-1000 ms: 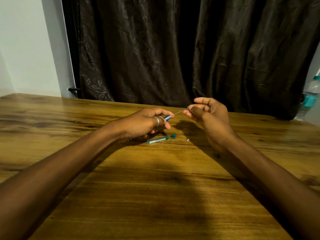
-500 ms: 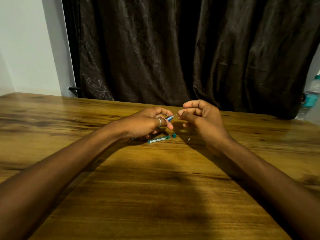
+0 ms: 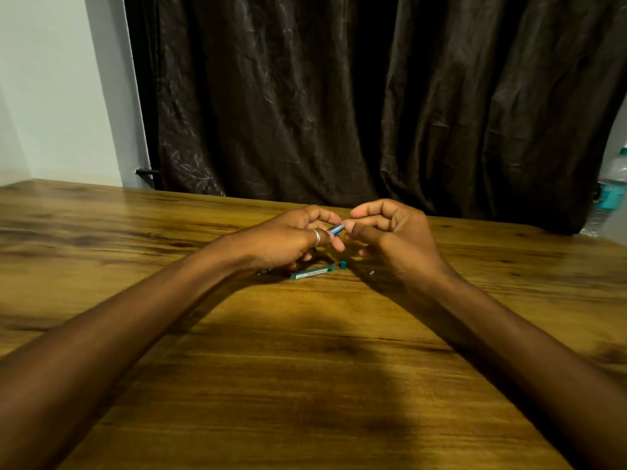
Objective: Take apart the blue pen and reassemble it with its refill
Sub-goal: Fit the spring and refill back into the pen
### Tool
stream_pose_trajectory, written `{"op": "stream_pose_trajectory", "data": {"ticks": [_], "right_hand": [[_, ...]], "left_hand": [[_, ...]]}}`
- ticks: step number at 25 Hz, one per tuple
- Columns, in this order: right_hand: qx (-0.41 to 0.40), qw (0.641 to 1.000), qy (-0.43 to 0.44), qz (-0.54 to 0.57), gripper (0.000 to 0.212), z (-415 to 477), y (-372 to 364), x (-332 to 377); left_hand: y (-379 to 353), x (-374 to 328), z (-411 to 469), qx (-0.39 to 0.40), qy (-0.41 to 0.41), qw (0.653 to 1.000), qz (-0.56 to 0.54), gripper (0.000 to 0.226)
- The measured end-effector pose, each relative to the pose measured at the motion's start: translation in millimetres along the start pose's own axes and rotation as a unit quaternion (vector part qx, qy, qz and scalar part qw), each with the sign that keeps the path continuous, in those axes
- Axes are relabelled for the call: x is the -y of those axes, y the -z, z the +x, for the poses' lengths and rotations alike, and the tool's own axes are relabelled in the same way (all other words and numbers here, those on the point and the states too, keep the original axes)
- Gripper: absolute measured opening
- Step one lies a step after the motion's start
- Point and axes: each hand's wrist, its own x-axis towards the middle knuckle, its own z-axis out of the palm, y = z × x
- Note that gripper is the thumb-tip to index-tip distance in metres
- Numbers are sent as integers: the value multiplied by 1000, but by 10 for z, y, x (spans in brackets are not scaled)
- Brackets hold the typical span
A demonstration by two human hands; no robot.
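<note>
My left hand [image 3: 288, 240], a ring on one finger, is closed around the blue pen barrel [image 3: 337, 228]; only its short blue tip sticks out past my fingers. My right hand [image 3: 390, 234] pinches its thumb and forefinger right at that tip. The thin refill is hidden between the fingers. On the wooden table [image 3: 305, 368] under my hands lie a teal tube-shaped case [image 3: 311, 272], a small teal cap [image 3: 343, 264] and a tiny pale part [image 3: 371, 272].
A dark curtain [image 3: 339, 96] hangs behind the table's far edge. A water bottle [image 3: 610, 195] stands at the far right edge. A white wall [image 3: 51, 79] is at the left.
My right hand has moved left toward my left hand. The thin refill that stretched between them a second ago is no longer visible, and the fingertips now meet at the barrel's tip.
</note>
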Motion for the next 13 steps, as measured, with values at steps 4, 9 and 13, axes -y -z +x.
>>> {"op": "stream_pose_trajectory", "data": {"ticks": [4, 9, 13], "right_hand": [[5, 1000, -8, -3, 15, 14, 3, 1], [-10, 999, -5, -36, 13, 47, 94, 19], [-19, 999, -9, -45, 12, 63, 127, 3]], "left_hand": [[15, 16, 4, 4, -1, 1000, 3, 25], [7, -1, 14, 1, -7, 1000, 4, 24], [6, -15, 1, 2, -10, 1000, 18, 25]]}}
